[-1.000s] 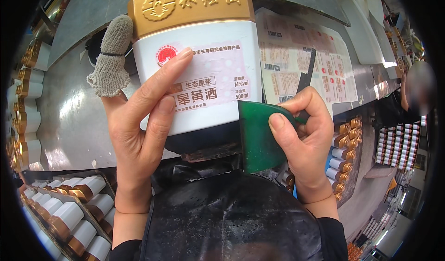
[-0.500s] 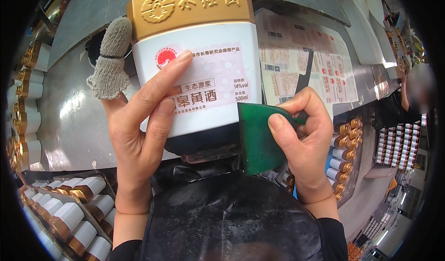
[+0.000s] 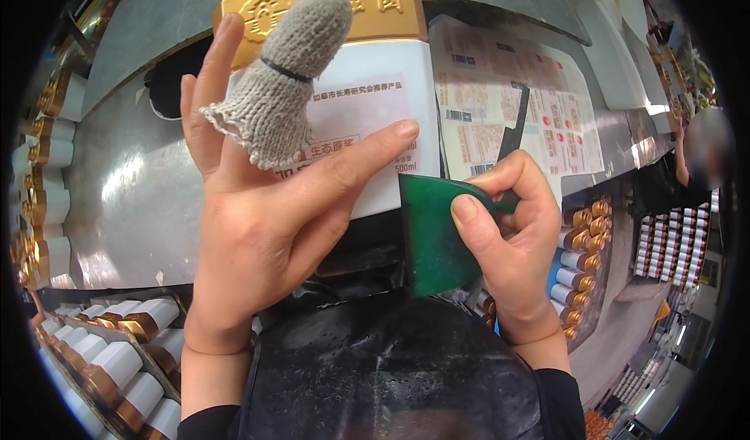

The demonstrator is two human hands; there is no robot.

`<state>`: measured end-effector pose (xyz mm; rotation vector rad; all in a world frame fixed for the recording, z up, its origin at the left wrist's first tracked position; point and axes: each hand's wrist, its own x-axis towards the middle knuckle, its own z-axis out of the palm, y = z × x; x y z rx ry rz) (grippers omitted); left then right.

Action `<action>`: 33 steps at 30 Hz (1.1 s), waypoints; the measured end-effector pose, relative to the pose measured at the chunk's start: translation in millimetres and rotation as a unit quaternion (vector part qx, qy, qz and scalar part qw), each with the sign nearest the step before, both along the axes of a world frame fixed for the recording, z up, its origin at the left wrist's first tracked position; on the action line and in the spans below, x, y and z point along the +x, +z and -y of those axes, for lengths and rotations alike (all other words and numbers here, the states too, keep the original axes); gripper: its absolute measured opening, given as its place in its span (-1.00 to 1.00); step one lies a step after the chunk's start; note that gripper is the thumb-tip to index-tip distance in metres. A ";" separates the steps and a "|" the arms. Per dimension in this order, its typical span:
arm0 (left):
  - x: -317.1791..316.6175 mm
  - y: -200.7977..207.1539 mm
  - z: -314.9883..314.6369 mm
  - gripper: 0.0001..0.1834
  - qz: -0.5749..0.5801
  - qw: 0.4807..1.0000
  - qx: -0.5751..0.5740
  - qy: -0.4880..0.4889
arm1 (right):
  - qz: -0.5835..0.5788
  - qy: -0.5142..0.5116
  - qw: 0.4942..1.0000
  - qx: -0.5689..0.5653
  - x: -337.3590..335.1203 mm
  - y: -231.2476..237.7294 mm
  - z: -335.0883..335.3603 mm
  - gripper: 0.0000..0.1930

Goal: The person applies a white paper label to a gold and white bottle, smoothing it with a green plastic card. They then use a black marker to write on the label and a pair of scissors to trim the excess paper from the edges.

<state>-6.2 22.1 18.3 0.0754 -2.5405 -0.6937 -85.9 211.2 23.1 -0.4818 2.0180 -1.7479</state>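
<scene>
A white bottle with a gold embossed shoulder (image 3: 398, 65) lies on the bench in front of me, a pinkish transparent label (image 3: 375, 104) on its face. Over it my left hand (image 3: 250, 229) is spread, hiding much of the label. The index fingertip reaches the label's right side, and one finger wears a grey knitted cover (image 3: 305, 37) with a dark band. My right hand (image 3: 519, 245) grips a green scraper (image 3: 437, 241) between thumb and fingers, its straight edge beside the bottle's lower right corner.
Sheets of printed labels (image 3: 547, 88) lie right of the bottle, with a dark, narrow flat tool (image 3: 513, 131) on them. Crated bottles (image 3: 109, 370) stand lower left; more bottles (image 3: 574, 276) are at right. Another person (image 3: 683, 159) is at far right. The metal bench (image 3: 117, 213) extends left.
My left hand has turned and swung rightward across the bottle; its index fingertip went from the label's upper left to its right side. The right hand and scraper have hardly moved.
</scene>
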 end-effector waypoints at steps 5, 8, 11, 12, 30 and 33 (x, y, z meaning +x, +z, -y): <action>-1.6 -2.5 2.8 -0.49 0.007 1.000 -0.002 -0.010 | -0.016 0.009 1.000 0.008 -1.5 -3.3 -2.3 -0.83; -2.6 -3.4 3.9 -0.49 0.001 1.000 -0.005 -0.014 | -0.014 0.008 1.000 0.004 -1.8 -2.3 -1.7 -0.83; -2.0 -3.9 3.1 -0.50 0.006 1.000 0.002 -0.011 | -0.015 0.003 1.000 0.003 -1.2 -2.8 -0.9 -0.83; -2.0 -3.9 3.4 -0.51 0.005 1.000 -0.001 -0.011 | -0.017 0.006 1.000 0.003 -1.3 -2.5 -0.9 -0.83; 22.0 -23.5 24.4 -0.62 -0.113 0.981 0.134 0.079 | -0.032 -0.001 0.999 0.009 -0.5 -2.0 -0.3 -0.84; 23.4 -23.0 24.1 -0.61 -0.103 0.982 0.136 0.076 | -0.034 -0.004 0.999 0.009 -0.2 -3.1 -0.3 -0.83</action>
